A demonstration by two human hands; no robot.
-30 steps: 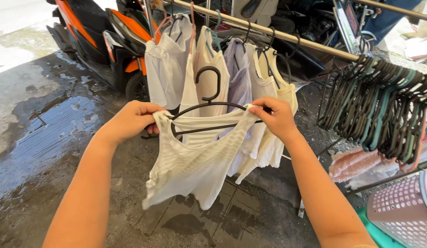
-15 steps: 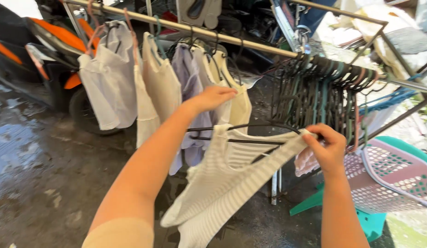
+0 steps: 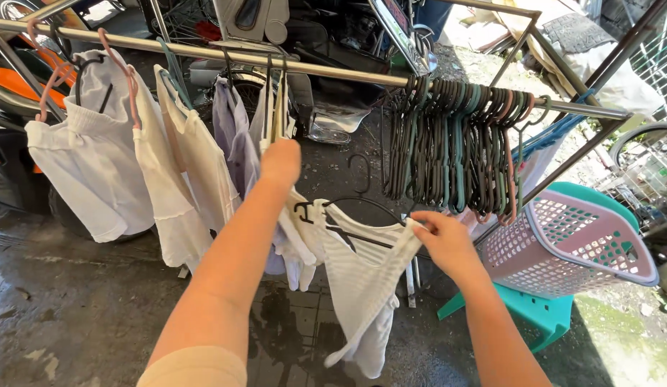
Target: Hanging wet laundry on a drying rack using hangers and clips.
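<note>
A person's two bare arms reach toward a metal clothes rail (image 3: 333, 68) outdoors. The right hand (image 3: 442, 240) is closed, pinching the shoulder of a white ribbed top (image 3: 362, 283) that sits on a black hanger (image 3: 358, 208) below the rail. The left hand (image 3: 280, 163) is raised among the hung white garments (image 3: 97, 165); whether its fingers are open or closed cannot be seen. A dense bunch of empty dark hangers (image 3: 455, 143) crowds the rail's right end. A pink laundry basket (image 3: 570, 244) rests on a teal stool (image 3: 534, 315) at the right. The ground is wet grey concrete (image 3: 82, 308), and an orange scooter (image 3: 11, 86) stands behind the clothes.
</note>
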